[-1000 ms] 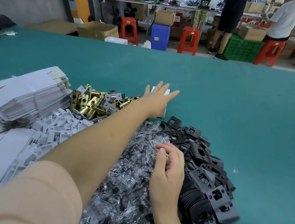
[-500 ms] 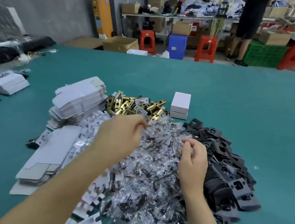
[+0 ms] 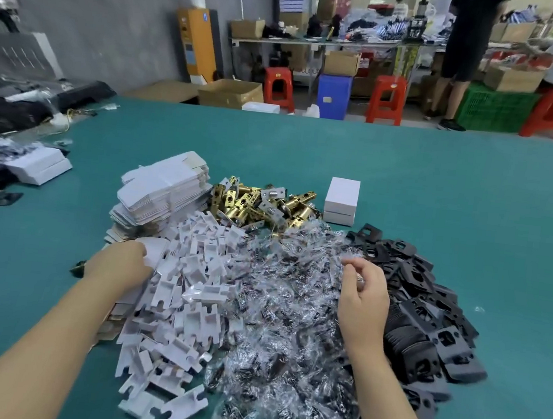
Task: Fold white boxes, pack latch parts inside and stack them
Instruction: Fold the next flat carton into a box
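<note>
Two folded white boxes stand stacked at the back of the piles. Flat white box blanks are stacked at the left, next to brass latch bolts. White card inserts, clear bags of small parts and black plates lie heaped in front of me. My left hand lies at the left edge of the inserts, its fingers curled on a flat white box blank. My right hand rests on the bag heap and pinches a clear bag at its fingertips.
The green table reaches far to the back and right. White boxes and dark clutter lie at the left edge. Beyond the table are red stools, cardboard cartons and two standing people.
My left hand has moved left and down from the middle of the bag heap to the flat box blank. My right hand stays on the bags. The camera has tilted up.
</note>
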`<state>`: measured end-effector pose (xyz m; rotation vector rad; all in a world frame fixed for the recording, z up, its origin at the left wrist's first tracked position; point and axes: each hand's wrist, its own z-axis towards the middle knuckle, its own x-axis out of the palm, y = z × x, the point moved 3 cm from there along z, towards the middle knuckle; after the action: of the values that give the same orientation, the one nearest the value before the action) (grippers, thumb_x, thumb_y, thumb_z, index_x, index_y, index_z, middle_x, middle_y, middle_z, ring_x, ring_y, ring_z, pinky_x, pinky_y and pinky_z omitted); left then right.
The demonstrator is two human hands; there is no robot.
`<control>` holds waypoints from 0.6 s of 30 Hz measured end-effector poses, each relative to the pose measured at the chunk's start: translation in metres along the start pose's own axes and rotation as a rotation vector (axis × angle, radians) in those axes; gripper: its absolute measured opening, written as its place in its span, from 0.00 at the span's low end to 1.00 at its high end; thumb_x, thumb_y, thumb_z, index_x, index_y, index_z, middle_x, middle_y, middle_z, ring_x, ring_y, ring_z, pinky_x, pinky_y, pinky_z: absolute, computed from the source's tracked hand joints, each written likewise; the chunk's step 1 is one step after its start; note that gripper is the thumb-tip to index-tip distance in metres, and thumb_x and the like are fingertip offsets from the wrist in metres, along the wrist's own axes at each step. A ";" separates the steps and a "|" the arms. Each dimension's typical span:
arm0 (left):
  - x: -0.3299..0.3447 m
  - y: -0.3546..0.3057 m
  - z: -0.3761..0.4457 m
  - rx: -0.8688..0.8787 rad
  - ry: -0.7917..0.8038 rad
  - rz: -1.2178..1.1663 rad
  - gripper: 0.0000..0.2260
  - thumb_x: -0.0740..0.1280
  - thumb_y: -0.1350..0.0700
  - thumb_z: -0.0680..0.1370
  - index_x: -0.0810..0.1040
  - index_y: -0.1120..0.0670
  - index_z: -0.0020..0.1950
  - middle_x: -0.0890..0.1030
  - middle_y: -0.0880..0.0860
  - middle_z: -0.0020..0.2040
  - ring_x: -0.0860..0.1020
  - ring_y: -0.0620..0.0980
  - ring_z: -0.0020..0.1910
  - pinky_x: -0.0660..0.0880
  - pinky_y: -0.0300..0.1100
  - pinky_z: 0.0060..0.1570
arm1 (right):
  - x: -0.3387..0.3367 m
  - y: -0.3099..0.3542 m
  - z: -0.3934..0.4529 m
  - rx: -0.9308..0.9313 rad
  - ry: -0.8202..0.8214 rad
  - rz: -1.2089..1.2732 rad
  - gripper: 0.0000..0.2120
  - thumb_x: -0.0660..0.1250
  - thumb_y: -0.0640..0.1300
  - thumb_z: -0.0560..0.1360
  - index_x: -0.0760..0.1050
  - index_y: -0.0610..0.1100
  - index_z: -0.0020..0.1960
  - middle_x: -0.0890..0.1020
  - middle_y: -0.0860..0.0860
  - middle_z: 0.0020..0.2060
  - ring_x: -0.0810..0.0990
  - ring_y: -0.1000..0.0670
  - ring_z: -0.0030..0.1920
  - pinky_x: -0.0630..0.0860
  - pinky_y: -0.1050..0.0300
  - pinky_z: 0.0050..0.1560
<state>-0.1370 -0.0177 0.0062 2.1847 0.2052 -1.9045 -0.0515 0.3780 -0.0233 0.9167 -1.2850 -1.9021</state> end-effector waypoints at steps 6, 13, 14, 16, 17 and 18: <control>0.002 -0.003 0.004 0.009 -0.018 0.020 0.19 0.69 0.47 0.78 0.76 0.49 0.68 0.80 0.51 0.64 0.78 0.54 0.61 0.74 0.43 0.50 | -0.001 0.003 -0.001 -0.022 -0.001 0.025 0.09 0.63 0.39 0.83 0.79 0.50 0.52 0.79 0.52 0.54 0.76 0.67 0.51 0.71 0.76 0.48; 0.002 -0.002 0.006 0.020 -0.020 0.042 0.19 0.69 0.48 0.78 0.76 0.50 0.68 0.81 0.52 0.63 0.79 0.54 0.59 0.74 0.42 0.48 | 0.001 0.000 0.000 -0.005 0.010 0.042 0.11 0.63 0.41 0.83 0.78 0.56 0.50 0.78 0.56 0.54 0.78 0.59 0.45 0.74 0.70 0.43; 0.002 -0.002 0.006 0.023 -0.020 0.051 0.18 0.69 0.48 0.78 0.77 0.51 0.67 0.81 0.52 0.62 0.79 0.53 0.57 0.73 0.42 0.46 | 0.002 0.000 0.000 -0.004 0.008 0.043 0.11 0.63 0.41 0.83 0.78 0.57 0.50 0.78 0.56 0.54 0.78 0.59 0.46 0.74 0.69 0.43; 0.003 -0.003 0.005 0.033 -0.026 0.067 0.17 0.68 0.49 0.78 0.77 0.51 0.65 0.82 0.51 0.59 0.77 0.52 0.50 0.72 0.42 0.44 | 0.002 0.000 0.000 -0.001 0.008 0.043 0.11 0.63 0.42 0.83 0.78 0.58 0.50 0.78 0.57 0.54 0.78 0.58 0.45 0.74 0.67 0.43; 0.003 -0.004 0.005 0.041 -0.030 0.074 0.16 0.68 0.49 0.78 0.77 0.52 0.64 0.82 0.52 0.58 0.75 0.52 0.48 0.71 0.42 0.43 | 0.002 0.000 0.000 -0.001 0.007 0.043 0.11 0.63 0.42 0.83 0.78 0.58 0.50 0.78 0.57 0.54 0.79 0.58 0.45 0.73 0.66 0.43; 0.004 -0.004 0.006 0.051 -0.035 0.082 0.16 0.68 0.49 0.78 0.77 0.52 0.64 0.82 0.52 0.58 0.74 0.52 0.47 0.71 0.42 0.42 | 0.001 0.000 0.000 0.000 0.007 0.043 0.11 0.63 0.42 0.83 0.78 0.58 0.50 0.78 0.57 0.54 0.79 0.57 0.45 0.73 0.65 0.44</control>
<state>-0.1433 -0.0157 0.0014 2.1554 0.0599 -1.9215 -0.0519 0.3767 -0.0241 0.8876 -1.2904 -1.8648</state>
